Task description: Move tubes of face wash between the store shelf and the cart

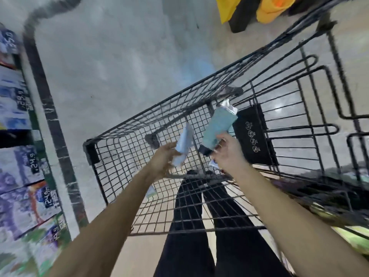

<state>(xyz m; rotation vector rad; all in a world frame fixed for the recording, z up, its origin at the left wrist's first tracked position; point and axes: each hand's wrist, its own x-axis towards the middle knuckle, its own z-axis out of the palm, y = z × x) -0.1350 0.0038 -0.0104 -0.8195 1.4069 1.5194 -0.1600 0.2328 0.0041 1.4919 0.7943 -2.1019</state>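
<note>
My left hand (162, 159) grips a pale blue tube of face wash (184, 145) by its lower end, over the black wire cart (139, 124). Just to the right, my right hand (227, 151) holds a teal tube with a dark cap (218, 126), cap end down and silver crimp pointing up. Both tubes hang above the cart's basket, close together. A small light blue item shows under my right palm (213, 163); I cannot tell what it is. The store shelf (18, 156) with blurred packages runs along the left edge.
Grey concrete floor (111, 62) lies between shelf and cart. The cart's folded child seat flap with a black warning plate (252, 136) is to the right. Yellow and orange goods (259, 9) sit at the top. My dark-trousered legs (199, 226) show through the cart's mesh.
</note>
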